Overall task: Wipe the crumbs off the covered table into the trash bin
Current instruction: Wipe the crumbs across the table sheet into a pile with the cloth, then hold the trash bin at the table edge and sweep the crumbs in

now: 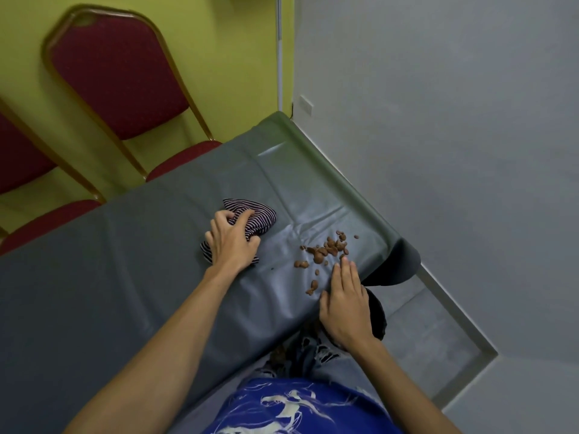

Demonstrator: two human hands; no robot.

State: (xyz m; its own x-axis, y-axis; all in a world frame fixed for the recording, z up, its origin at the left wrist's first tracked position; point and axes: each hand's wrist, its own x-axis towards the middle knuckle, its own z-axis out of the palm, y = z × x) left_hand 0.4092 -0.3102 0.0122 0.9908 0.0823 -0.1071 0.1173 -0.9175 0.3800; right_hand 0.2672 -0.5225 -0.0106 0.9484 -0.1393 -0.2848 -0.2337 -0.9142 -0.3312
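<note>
Purple-striped cloth is bunched under the left fingers, which are curled and clamped on it. The left hand presses the wad onto the grey cover near the middle of the table, toward its right end. It looks like a grip meant to keep the cloth compact for a sweeping stroke.

The right fingers are straight and close together, flat on the cover at the near edge. Their tips sit just beside the nearest crumbs. The right hand holds nothing, and probably serves as a guard or steadies the slippery cover while the cloth works.

The brown crumbs are scattered between the two hands, close to the near right corner and well clear of the cloth. None appear swept yet, so I judge the wiping is only starting.

Below the near edge, under the right wrist, a black shape shows; it is likely the bin, though mostly hidden. If so, the crumbs need only cross that edge.

Red chairs stand along the far side.
</note>
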